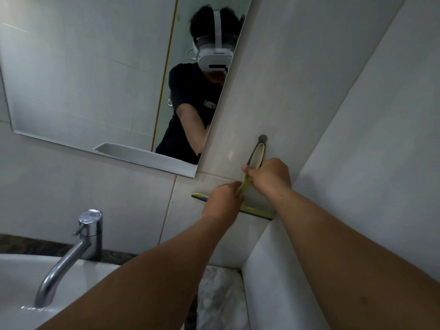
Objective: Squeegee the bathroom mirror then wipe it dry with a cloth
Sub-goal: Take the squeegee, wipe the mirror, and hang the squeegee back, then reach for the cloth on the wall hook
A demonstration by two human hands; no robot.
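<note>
Head view: squeegee (253,211) hangs from wall hook (262,138), right of and below mirror (83,75), handle up, blade crosswise. Right hand (270,178) grips handle nearer hook; left hand (222,202) pinches handle near blade.

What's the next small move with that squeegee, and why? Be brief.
Probably lift the squeegee up and off the dark wall hook. Its looped handle end still hangs over the hook, both the left hand and right hand already grip the handle, and the blade lies against the tile, right of the mirror, not on the glass.
</note>
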